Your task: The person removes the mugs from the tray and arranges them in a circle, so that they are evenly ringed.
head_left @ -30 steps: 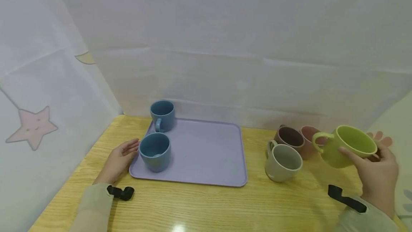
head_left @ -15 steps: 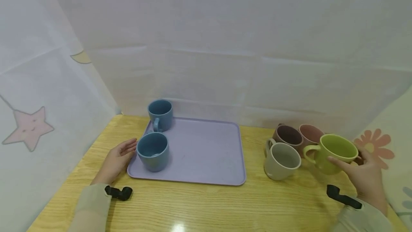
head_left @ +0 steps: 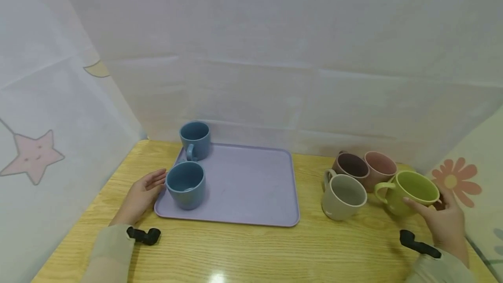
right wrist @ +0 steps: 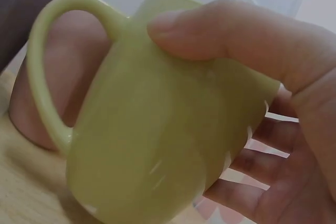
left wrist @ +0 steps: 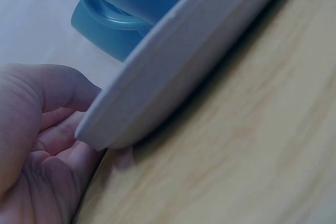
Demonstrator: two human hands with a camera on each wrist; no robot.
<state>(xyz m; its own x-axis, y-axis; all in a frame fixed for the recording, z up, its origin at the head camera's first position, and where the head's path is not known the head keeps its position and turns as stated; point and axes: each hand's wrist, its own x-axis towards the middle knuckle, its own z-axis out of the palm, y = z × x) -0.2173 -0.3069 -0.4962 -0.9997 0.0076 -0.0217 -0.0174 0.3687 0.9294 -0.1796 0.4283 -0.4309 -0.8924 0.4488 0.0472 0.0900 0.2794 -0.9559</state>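
My right hand (head_left: 446, 224) grips the yellow-green mug (head_left: 404, 204) at the table's right. Its thumb (right wrist: 210, 30) lies along the near side, with the other fingers behind; the handle points left. Whether the mug's base touches the table is hard to tell. At the left, my left hand (head_left: 139, 195) holds the rim of the lilac tray (head_left: 251, 187), as the left wrist view shows, with its fingers partly hidden behind the rim. Two blue mugs stand on the tray's left side: one at the back corner (head_left: 195, 141), another nearer (head_left: 186, 187) beside my fingers.
A grey-white mug (head_left: 342, 200), a dark brown mug (head_left: 351, 167) and a pink mug (head_left: 379, 169) stand close together, just left of the yellow-green one. White cloth (head_left: 251, 77) rises behind the wooden table (head_left: 251, 252) and at both sides.
My right hand has lowered the yellow-green mug and moved it left, down beside the pink one. The left hand stays at the tray. The view has shifted slightly.
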